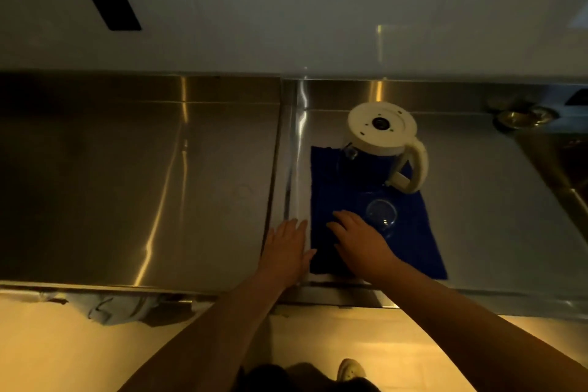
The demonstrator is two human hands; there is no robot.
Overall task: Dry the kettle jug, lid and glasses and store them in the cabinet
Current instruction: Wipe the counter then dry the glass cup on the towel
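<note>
A glass kettle jug [381,149] with a cream base and handle stands upside down on the far end of a blue cloth [410,242]. An upturned clear glass [381,215] sits on the cloth in front of it. My right hand [358,240] lies flat on the cloth just left of the glass, fingers straight. With its fingers spread, my left hand [289,248] rests on the steel counter [493,207] at the cloth's left edge, thumb touching the cloth. No lid shows.
A second steel worktop [127,184] adjoins on the left, with a seam between the two. A sink [566,169] and a brass drain fitting [521,116] lie at the far right. A white wall with a black panel [114,11] stands behind. Floor and my shoe [350,369] are below.
</note>
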